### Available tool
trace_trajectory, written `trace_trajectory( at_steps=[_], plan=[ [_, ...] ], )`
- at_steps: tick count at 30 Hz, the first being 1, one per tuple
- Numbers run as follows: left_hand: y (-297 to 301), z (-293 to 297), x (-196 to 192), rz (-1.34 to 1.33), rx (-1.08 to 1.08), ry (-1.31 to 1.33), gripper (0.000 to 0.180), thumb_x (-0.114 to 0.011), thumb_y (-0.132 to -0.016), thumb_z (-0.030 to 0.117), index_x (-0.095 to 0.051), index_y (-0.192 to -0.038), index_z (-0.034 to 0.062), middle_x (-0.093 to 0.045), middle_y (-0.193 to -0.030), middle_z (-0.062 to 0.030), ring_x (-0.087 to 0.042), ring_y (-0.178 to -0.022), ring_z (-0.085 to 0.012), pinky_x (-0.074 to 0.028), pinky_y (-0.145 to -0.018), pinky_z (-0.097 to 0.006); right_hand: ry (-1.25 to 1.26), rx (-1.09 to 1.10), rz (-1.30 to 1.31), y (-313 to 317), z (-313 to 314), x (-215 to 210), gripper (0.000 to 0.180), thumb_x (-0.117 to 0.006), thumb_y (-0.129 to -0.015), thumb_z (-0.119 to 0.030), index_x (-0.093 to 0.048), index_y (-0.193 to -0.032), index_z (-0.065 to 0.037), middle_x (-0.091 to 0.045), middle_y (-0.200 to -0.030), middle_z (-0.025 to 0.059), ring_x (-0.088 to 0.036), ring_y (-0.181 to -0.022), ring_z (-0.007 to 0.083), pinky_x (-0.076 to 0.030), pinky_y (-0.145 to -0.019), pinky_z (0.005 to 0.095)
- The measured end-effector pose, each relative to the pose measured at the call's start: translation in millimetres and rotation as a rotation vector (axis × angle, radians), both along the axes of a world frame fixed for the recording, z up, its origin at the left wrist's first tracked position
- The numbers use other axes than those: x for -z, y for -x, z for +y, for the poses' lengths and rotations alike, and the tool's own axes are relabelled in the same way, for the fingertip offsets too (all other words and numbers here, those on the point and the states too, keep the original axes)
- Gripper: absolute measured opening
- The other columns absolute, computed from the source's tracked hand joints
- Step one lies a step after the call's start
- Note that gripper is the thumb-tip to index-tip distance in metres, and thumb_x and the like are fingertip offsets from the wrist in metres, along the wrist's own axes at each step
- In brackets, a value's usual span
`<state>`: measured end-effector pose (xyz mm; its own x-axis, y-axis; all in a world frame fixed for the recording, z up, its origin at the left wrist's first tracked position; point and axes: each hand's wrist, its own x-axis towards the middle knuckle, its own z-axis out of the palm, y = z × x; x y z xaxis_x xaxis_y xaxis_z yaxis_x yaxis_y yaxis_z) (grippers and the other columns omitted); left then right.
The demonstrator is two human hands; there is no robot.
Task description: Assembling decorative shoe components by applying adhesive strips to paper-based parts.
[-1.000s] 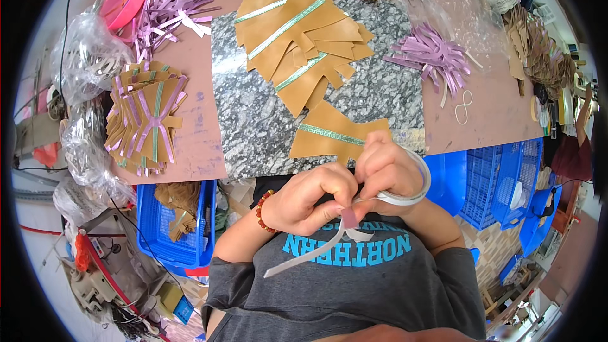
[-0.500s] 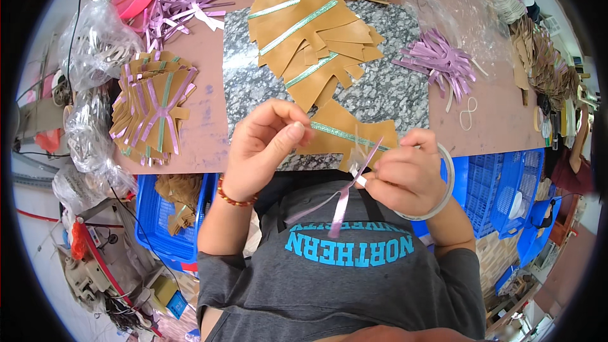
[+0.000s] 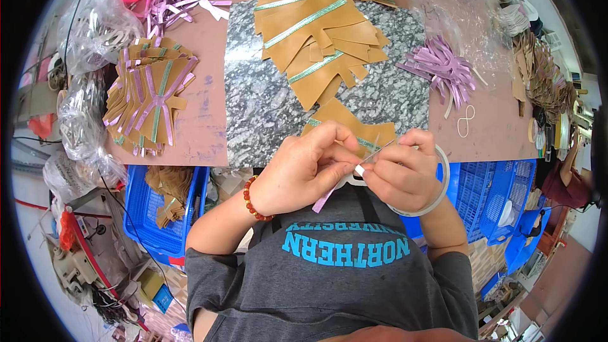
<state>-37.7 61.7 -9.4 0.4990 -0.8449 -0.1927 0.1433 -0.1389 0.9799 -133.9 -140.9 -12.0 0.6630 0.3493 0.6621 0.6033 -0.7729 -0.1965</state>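
My left hand (image 3: 316, 163) is closed, thumb and fingertips pinched on a purple ribbon strip (image 3: 323, 201) whose tail hangs below the fingers. Meeting it almost fingertip to fingertip, my right hand (image 3: 405, 170) is closed too, pinching the same bundle of strip, with a small white piece (image 3: 360, 170) at its thumb. A pale ring (image 3: 446, 180) loops round the right wrist. Just beyond both hands lies a tan sheet piece (image 3: 335, 114) with a green glitter stripe, partly hidden by the fingers. How the strip runs between the fingertips is hard to make out.
Striped tan pieces (image 3: 316, 31) overlap on a grey speckled slab (image 3: 253, 88). At left is a tan stack (image 3: 149, 98) with purple strips. Purple strips (image 3: 440, 69) lie right of the slab, with a white cord loop (image 3: 466, 120). Blue baskets (image 3: 142, 209) stand below the table.
My left hand has moved right and down to meet the right hand and closed on the purple strip. The right hand keeps its hold. The view has shifted slightly.
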Motion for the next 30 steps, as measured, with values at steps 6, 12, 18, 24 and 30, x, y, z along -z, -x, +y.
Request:
trace_trajectory(
  at_steps=[6, 12, 18, 24, 30],
  plan=[
    [2, 1, -4, -0.306, 0.012, -0.050, 0.026, -0.064, -0.089, -0.001, -0.050, -0.110, 0.0048, -0.073, -0.087, -0.0074, -0.069, -0.076, -0.0161, -0.054, -0.064, -0.026, 0.133, -0.078, 0.008, -4, 1, -5, 0.015, -0.069, -0.065, -0.012, -0.063, -0.079, -0.017, -0.061, -0.087, -0.0073, -0.062, -0.080, 0.0116, -0.042, -0.073, 0.0313],
    [12, -5, 0, -0.203, -0.131, -0.019, 0.030, -0.064, -0.085, -0.002, -0.046, -0.107, 0.0050, -0.070, -0.077, -0.0062, -0.071, -0.070, -0.0169, -0.055, -0.063, -0.027, 0.186, -0.097, -0.065, 2, -1, 2, 0.015, -0.069, -0.066, -0.011, -0.062, -0.076, -0.020, -0.060, -0.088, -0.0090, -0.062, -0.082, 0.0114, -0.040, -0.078, 0.0311],
    [16, -5, 13, 0.329, -0.201, 0.055, 0.030, -0.060, -0.089, -0.007, -0.040, -0.109, 0.0047, -0.071, -0.091, -0.0089, -0.067, -0.082, -0.0093, -0.054, -0.070, -0.022, 0.128, -0.044, -0.096, 6, -1, 11, 0.017, -0.073, -0.067, -0.011, -0.060, -0.073, -0.021, -0.061, -0.094, -0.0104, -0.062, -0.087, 0.0105, -0.038, -0.080, 0.0312],
    [17, -2, 26, 0.641, -0.233, 0.162, 0.032, -0.060, -0.089, -0.008, -0.042, -0.111, 0.0054, -0.071, -0.093, -0.0087, -0.067, -0.084, -0.0088, -0.051, -0.069, -0.020, 0.113, -0.052, -0.107, 5, -3, 11, 0.023, -0.078, -0.065, -0.009, -0.060, -0.073, -0.021, -0.059, -0.092, -0.0107, -0.061, -0.087, 0.0108, -0.037, -0.079, 0.0317],
    [9, 3, 20, 0.698, -0.176, 0.190, 0.032, -0.061, -0.089, -0.005, -0.043, -0.113, 0.0052, -0.072, -0.093, -0.0081, -0.068, -0.084, -0.0093, -0.051, -0.070, -0.021, 0.112, -0.045, -0.057, 3, -2, 5, 0.018, -0.075, -0.067, -0.012, -0.063, -0.077, -0.020, -0.062, -0.098, -0.0089, -0.062, -0.087, 0.0116, -0.040, -0.077, 0.0310]
  ],
)
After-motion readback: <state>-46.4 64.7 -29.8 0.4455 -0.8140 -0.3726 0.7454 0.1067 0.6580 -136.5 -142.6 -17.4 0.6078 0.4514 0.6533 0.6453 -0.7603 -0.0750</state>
